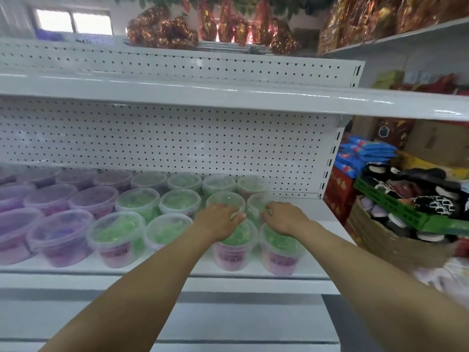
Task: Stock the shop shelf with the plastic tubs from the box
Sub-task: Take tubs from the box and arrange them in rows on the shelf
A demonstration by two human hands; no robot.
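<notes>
Tubs point(119, 235) stand in rows on the shelf point(327, 219), purple left, green right. Left hand point(218, 219) curls its fingers over one green tub's lid point(225, 199); beside it, right hand point(286, 217) grips the next tub point(256, 203).

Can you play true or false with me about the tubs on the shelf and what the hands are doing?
1. Both hands are reaching to tubs at the right end of the rows. True: the left hand and right hand rest on green-filled tubs.
2. All the tubs hold green stuff. False: the purple tubs fill the left side.
3. The shelf above the tubs is packed with tubs. False: no tubs show on the upper shelf.
4. The tubs have clear lids. True.
5. A green crate sits on the shelf among the tubs. False: the green crate is off to the right, on a cardboard box.
</notes>
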